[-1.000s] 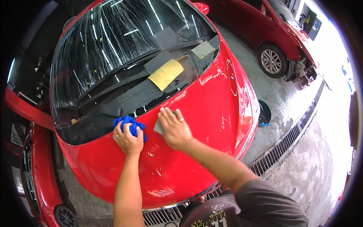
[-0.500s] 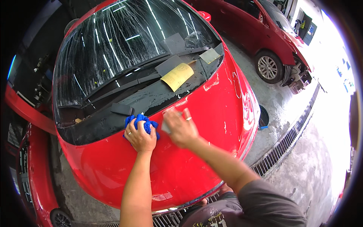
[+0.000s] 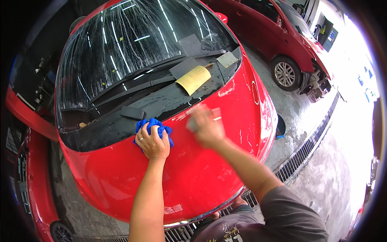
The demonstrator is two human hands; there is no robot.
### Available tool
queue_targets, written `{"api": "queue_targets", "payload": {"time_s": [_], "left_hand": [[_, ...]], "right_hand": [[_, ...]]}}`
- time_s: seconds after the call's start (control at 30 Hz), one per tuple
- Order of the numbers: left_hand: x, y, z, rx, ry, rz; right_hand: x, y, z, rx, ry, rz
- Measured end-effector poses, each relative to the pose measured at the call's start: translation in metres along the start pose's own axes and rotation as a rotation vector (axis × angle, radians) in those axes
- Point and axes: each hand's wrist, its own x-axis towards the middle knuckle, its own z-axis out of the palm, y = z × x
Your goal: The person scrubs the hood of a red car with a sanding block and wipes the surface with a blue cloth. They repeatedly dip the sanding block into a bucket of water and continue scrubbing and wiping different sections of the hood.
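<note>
A red car hood (image 3: pixel 121 181) lies before me, glossy and dulled in streaks near its back edge. My left hand (image 3: pixel 155 144) is closed over a bunched blue cloth (image 3: pixel 168 135), pressing it on the hood near the windshield base. To its right, my right hand (image 3: pixel 211 130) lies on the hood, smeared by motion, its fingers over a small grey pad (image 3: pixel 192 124) whose kind I cannot make out. A dark block (image 3: pixel 131 113) rests on the black cowl just beyond the cloth.
On the cowl lie a curled yellow sheet (image 3: pixel 194 80), a dark grey sheet (image 3: pixel 184 67) and a pale sheet (image 3: pixel 227 59), near the wiper arms (image 3: pixel 133 89). The windshield (image 3: pixel 133 40) carries whitish streaks. Another red car (image 3: pixel 266 36) and a floor grate (image 3: pixel 300 155) are at right.
My right hand has slid to the right along the hood with the grey pad. My left hand stays on the blue cloth, and the view has shifted slightly.
</note>
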Motion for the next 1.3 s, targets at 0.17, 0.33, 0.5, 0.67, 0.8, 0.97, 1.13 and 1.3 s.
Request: {"api": "queue_targets", "payload": {"time_s": [0.17, 0.33, 0.5, 0.67, 0.8, 0.97, 1.13, 1.3], "left_hand": [[0.001, 0.024, 0.008, -0.019, -0.012, 0.005], [0.0, -0.001, -0.001, 0.009, 0.018, 0.008], [-0.005, -0.008, -0.005, 0.037, -0.011, -0.007], [-0.001, 0.012, 0.007, 0.024, -0.038, -0.016], [-0.003, -0.002, 0.004, 0.035, -0.01, -0.006], [-0.004, -0.007, -0.002, 0.061, -0.005, -0.017], [-0.001, 0.01, 0.009, 0.025, -0.033, -0.009], [0.001, 0.002, 0.007, 0.049, -0.012, 0.0]], "right_hand": [[0.038, 0.131, -0.002, 0.02, 0.315, 0.297], [-0.024, -0.071, 0.01, -0.079, 0.032, -0.117], [0.018, 0.052, -0.055, -0.176, -0.181, 0.165], [0.042, 0.133, -0.02, 0.012, 0.222, 0.378], [-0.057, -0.065, 0.018, -0.106, 0.066, -0.099], [-0.032, 0.029, -0.031, -0.223, -0.015, 0.019], [0.028, 0.13, -0.037, 0.156, 0.143, 0.505], [-0.083, -0.068, 0.031, 0.073, 0.129, -0.145]]}}
